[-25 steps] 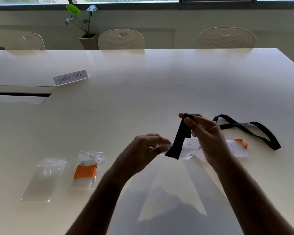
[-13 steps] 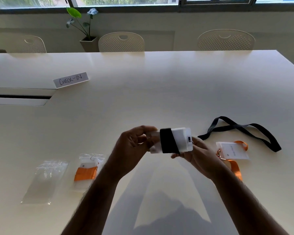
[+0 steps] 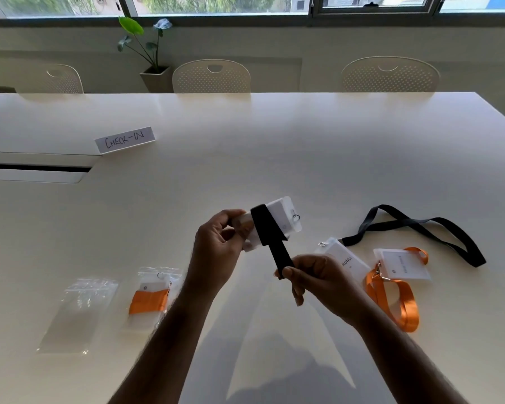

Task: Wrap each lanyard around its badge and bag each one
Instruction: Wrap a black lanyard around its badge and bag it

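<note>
My left hand grips one end of a white badge held above the table. A black lanyard is wound around the badge's middle. Its loose end runs down to my right hand, which pinches it. On the table to the right lie a badge marked "KohLi" with a black lanyard, and a badge with an orange lanyard. At left, a clear bag holds a badge wrapped in orange. An empty clear bag lies beside it.
A paper "CHECK-IN" sign stands at mid left on the white table. A slot in the tabletop runs along the left side. Three chairs and a potted plant stand behind the far edge.
The black lanyard has gone once more around the badge. My right hand came from under the badge and now pulls the lanyard's loose end down and toward me.
</note>
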`<state>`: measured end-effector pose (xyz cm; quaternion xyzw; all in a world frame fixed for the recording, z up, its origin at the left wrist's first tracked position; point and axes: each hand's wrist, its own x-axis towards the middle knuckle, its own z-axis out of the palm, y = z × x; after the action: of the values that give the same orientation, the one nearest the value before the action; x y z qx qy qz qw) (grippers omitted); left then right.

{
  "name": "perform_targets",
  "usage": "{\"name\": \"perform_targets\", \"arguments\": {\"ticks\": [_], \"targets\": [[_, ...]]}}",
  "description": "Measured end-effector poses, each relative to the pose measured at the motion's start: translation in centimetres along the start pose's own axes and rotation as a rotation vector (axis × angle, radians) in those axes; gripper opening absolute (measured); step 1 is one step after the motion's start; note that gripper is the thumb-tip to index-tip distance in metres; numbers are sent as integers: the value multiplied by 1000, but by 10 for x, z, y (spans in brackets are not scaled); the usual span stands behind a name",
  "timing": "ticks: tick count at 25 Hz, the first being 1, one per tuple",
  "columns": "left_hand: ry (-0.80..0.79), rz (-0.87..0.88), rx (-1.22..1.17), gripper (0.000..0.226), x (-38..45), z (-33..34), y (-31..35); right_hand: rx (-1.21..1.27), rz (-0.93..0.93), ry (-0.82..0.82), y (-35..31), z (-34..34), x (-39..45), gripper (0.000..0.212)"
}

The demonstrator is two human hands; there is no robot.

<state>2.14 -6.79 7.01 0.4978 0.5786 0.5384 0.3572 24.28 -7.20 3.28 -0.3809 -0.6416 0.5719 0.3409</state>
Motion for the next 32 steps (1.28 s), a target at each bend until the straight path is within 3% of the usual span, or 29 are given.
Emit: {"name": "perform_targets", "arguments": {"ticks": [4, 11, 15, 22, 26, 29, 32], "targets": [[46, 151, 231, 17, 4, 2, -7, -77, -20, 22, -14, 2, -4, 19], [26, 381, 423, 18, -9, 21, -9, 63, -66, 224, -28, 2, 3, 24], [-62, 405, 432, 17, -17, 29, -5, 124, -49, 289, -28, 2, 9, 30], [-164, 350, 391, 20, -22, 32, -10, 213, -33, 308, -32, 2, 7, 16], [-152, 346, 380, 22, -26, 34, -8, 116, -77, 324, -32, -3, 8, 10], [-166, 351, 375, 20, -24, 32, -5, 43, -103, 355, -28, -5, 10, 19], [-181, 339, 365, 19, -25, 28, -7, -426, -162, 436, -24, -8, 7, 21]]}}
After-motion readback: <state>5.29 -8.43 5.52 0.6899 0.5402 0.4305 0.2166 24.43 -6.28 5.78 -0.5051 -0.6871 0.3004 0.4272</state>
